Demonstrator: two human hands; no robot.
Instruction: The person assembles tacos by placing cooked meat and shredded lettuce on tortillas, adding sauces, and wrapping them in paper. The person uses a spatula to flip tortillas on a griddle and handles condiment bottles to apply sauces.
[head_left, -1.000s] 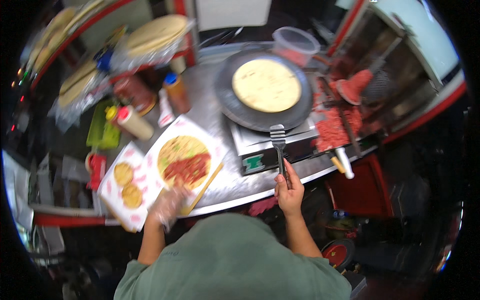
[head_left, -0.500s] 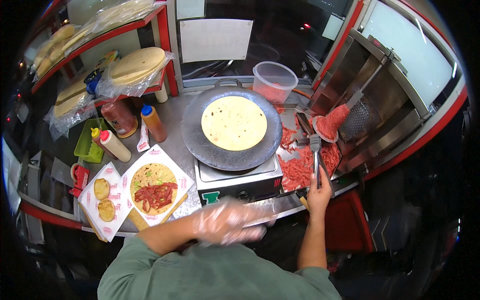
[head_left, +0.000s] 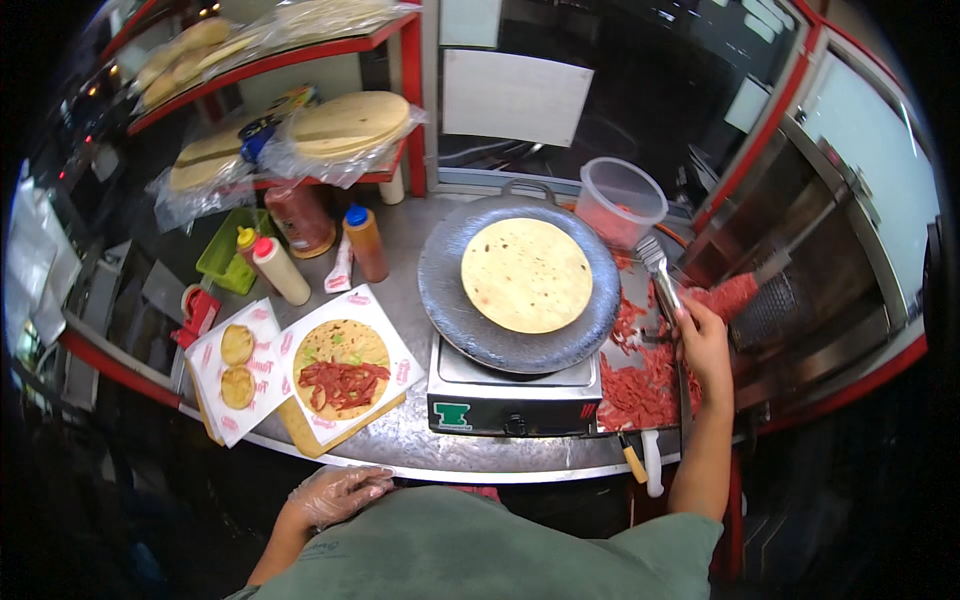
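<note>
My right hand [head_left: 703, 340] is closed round metal tongs [head_left: 655, 262], their slotted head raised near the clear tub. Beneath it, shredded reddish meat [head_left: 640, 388] lies on the tray beside the burner. My left hand [head_left: 342, 495], in a clear plastic glove, rests by my body below the counter's front edge, fingers loosely extended and nothing visible in them. On the round dark griddle [head_left: 443, 290] lies a pale flatbread [head_left: 527, 276]. To the left, another flatbread [head_left: 345, 345] topped with meat strips and green bits sits on white paper, beside two toasted bun halves [head_left: 237, 365].
A meat cone [head_left: 725, 295] stands on the vertical grill at right. Behind the meat is a clear tub [head_left: 622, 200]. Sauce bottles [head_left: 366, 243] stand at left, below shelves with bagged flatbreads [head_left: 350, 125]. A white-handled knife [head_left: 653, 462] projects over the counter edge.
My left hand has moved from in front of my chest to the left. My right hand has lifted the tongs off the meat. The whole view has shifted.
</note>
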